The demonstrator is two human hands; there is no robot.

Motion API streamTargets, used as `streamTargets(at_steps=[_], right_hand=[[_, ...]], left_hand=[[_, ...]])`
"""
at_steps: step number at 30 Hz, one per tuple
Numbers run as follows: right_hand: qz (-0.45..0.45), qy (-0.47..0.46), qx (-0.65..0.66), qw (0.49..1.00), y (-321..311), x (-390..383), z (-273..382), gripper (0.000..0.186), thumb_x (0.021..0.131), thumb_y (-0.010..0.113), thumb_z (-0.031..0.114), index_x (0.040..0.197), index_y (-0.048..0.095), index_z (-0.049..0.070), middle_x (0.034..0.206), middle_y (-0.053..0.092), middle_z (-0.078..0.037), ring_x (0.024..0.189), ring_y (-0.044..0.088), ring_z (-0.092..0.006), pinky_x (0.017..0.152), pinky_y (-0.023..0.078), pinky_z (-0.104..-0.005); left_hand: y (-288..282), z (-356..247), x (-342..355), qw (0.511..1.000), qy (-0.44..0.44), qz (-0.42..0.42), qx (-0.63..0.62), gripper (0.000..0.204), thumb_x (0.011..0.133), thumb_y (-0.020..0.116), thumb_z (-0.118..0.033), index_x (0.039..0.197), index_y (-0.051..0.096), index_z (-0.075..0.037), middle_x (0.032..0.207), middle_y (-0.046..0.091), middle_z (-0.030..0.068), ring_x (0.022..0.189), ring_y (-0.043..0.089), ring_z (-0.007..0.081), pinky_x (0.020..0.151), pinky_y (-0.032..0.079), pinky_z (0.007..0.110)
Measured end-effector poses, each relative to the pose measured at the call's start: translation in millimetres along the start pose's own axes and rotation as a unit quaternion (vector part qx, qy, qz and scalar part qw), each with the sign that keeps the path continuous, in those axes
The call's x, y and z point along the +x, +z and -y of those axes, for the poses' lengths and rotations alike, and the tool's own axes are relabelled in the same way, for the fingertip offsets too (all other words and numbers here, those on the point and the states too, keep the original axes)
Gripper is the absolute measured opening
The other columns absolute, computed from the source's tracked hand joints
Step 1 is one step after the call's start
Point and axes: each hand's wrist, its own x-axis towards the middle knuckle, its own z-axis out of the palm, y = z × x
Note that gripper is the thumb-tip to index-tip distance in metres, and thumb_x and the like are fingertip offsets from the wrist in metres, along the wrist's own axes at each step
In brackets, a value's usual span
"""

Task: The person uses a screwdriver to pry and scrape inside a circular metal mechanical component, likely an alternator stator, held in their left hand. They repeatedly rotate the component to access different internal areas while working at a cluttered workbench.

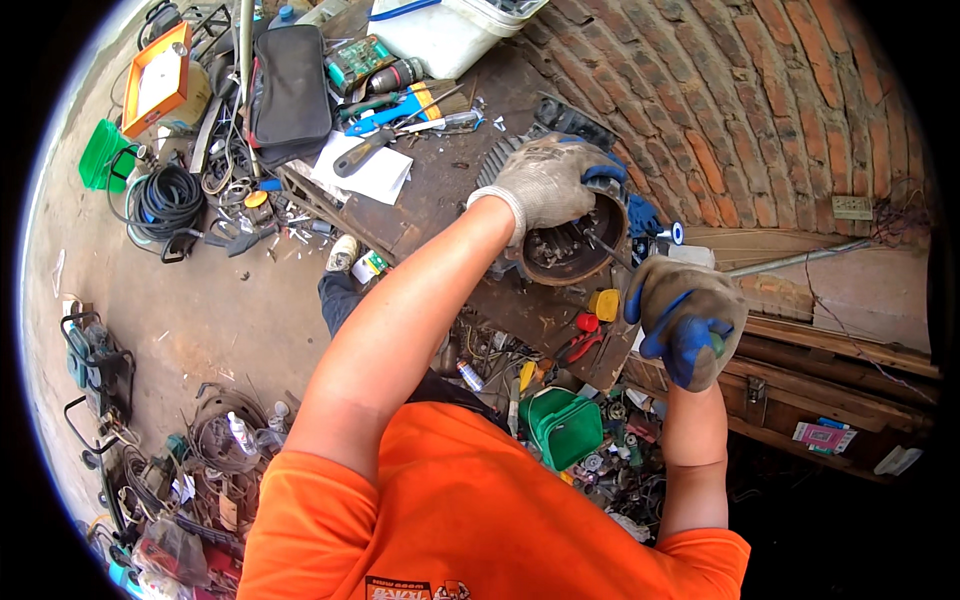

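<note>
My left hand (548,183), in a grey glove with blue on it, has its fingers curled over the top rim of a round, finned metal motor housing (560,271), whose dark interior holds metal parts. My right hand (688,323), also gloved, is closed round the green handle of a screwdriver-like tool (613,254); its thin shaft reaches into the housing. The tool's tip cannot be made out. The housing rests on a dark, worn wooden bench (455,160). Yellow (604,305) and red (587,321) plastic items lie just below it.
Brick wall (700,100) at right; tools, a black bag (290,90), paper (355,180) and a white tub (445,35) at upper left. A hose coil (170,205), machines (90,370) and scrap crowd the floor; a green bin (560,430) sits below the bench.
</note>
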Motion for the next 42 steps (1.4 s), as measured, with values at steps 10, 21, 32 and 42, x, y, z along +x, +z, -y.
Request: streamTargets(at_steps=[10, 21, 32, 42], right_hand=[[0.043, 0.002, -0.048, 0.998, -5.0, -8.1, 2.5, 0.016, 0.067, 0.063, 0.014, 0.057, 0.056, 0.004, 0.058, 0.055, -0.007, 0.051, 0.054, -0.0252, 0.054, 0.049, -0.0353], [-0.007, 0.035, 0.001, 0.999, -27.1, 0.5, -2.2, 0.052, 0.101, 0.057, 0.037, 0.057, 0.047, 0.011, 0.053, 0.048, -0.002, 0.046, 0.042, -0.0154, 0.049, 0.040, -0.0320], [0.027, 0.002, -0.003, 1.000, -15.6, 18.8, 2.6, 0.056, 0.102, 0.059, 0.041, 0.056, 0.054, 0.010, 0.053, 0.053, -0.002, 0.044, 0.046, -0.0147, 0.049, 0.045, -0.0303], [0.056, -0.014, -0.001, 0.998, -18.5, 3.4, -8.1, 0.023, 0.080, 0.064, 0.015, 0.062, 0.057, 0.005, 0.057, 0.056, -0.007, 0.049, 0.053, -0.0220, 0.055, 0.051, -0.0374]], left_hand=[[1.2, 1.5, 2.3, 1.000, -0.009, 0.003, -0.008, 0.054, 0.080, 0.064, -0.022, 0.133, 0.068, -0.025, 0.145, 0.060, 0.0057, 0.137, 0.051, 0.0281, 0.119, 0.035, 0.038], [-10.2, -1.8, 10.5, 0.998, -0.038, 0.041, -0.031, 0.055, 0.079, 0.063, -0.019, 0.134, 0.068, -0.024, 0.143, 0.061, 0.0082, 0.135, 0.054, 0.0283, 0.116, 0.039, 0.037], [-6.3, 0.8, 8.3, 0.999, -0.033, 0.027, -0.017, 0.055, 0.081, 0.061, -0.022, 0.135, 0.067, -0.026, 0.146, 0.059, 0.0068, 0.139, 0.050, 0.0293, 0.121, 0.033, 0.038], [-11.4, -5.9, 5.9, 0.998, -0.048, 0.033, -0.004, 0.055, 0.080, 0.064, -0.021, 0.134, 0.068, -0.026, 0.145, 0.059, 0.0078, 0.137, 0.052, 0.0280, 0.118, 0.037, 0.037]])
